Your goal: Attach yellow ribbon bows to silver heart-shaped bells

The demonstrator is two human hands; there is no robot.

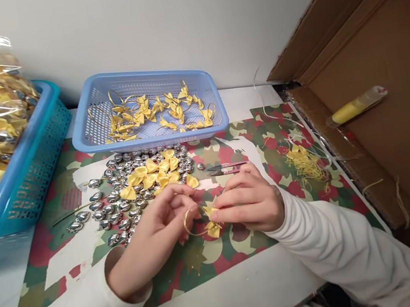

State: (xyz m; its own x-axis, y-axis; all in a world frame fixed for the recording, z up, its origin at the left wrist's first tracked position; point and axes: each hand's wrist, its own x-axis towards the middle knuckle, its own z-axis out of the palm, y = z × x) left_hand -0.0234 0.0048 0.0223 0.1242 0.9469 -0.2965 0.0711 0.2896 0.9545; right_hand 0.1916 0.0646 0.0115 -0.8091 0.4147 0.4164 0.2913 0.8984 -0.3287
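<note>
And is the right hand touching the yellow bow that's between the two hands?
Touching. The head view shows the right hand with a fingertip right on the yellow bow, no gap between.

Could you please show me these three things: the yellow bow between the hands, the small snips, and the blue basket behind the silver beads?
Yellow bow [213, 230]: head view, on its lower loop.
Small snips [230, 171]: head view, on the lower arm.
Blue basket [152, 141]: head view, on its front rim.

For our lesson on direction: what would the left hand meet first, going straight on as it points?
Likely the shiny yellow fabric bow held by the right hand, just past the thin gold ring; depth is unclear.
</note>
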